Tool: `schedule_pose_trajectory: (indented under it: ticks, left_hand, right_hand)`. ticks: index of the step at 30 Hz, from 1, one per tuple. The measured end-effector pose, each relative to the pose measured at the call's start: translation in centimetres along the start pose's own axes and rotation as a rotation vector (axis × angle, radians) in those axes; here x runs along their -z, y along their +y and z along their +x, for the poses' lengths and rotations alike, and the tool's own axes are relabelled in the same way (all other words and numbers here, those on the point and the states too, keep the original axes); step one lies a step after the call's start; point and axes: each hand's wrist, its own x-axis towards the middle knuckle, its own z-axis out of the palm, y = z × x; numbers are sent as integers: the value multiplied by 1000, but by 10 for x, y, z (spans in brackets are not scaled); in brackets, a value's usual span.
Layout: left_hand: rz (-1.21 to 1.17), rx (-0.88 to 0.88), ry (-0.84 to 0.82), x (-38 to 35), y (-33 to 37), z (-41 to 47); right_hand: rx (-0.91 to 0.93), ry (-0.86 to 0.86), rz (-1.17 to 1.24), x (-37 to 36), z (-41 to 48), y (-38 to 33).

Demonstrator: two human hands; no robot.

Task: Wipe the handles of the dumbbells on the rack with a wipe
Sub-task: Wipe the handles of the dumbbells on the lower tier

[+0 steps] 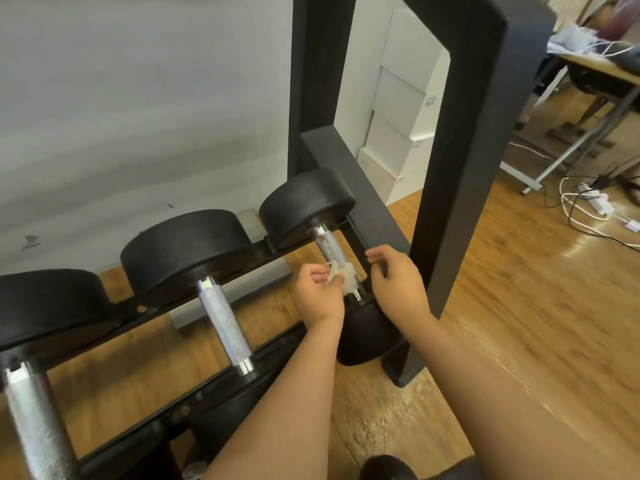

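Note:
Three black dumbbells lie across the low rails of a black rack (460, 161). The rightmost dumbbell's knurled steel handle (329, 244) has a crumpled white wipe (341, 275) around its near end. My left hand (320, 294) pinches that wipe against the handle. My right hand (398, 282) hovers just right of the handle beside the rack's side bar, fingers loosely curled, holding nothing. The middle dumbbell handle (225, 323) and the left dumbbell handle (34, 420) lie bare.
The rack's thick black upright stands right behind my right hand. White boxes (405, 109) are stacked behind the rack against a grey wall. On the wooden floor at right lie cables and a power strip (594, 199) under a desk (595, 71).

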Motion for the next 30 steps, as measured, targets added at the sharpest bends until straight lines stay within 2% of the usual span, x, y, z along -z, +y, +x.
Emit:
schedule_pose_trajectory:
  ticks: [3, 6, 11, 21, 30]
  left_hand:
    - [-69, -10, 72, 2, -2, 9]
    - [-129, 22, 137, -2, 4, 15]
    - [-472, 253, 235, -17, 25, 21]
    - [-213, 100, 159, -19, 10, 14]
    - [-204, 123, 268, -24, 25, 23]
  right_hand:
    - [-138, 155, -47, -5, -10, 3]
    - [-173, 245, -96, -9, -14, 1]
    - [-189, 253, -93, -13, -9, 0]
    - [-213, 235, -105, -15, -9, -1]
    - [-226, 219, -106, -16, -9, 0]
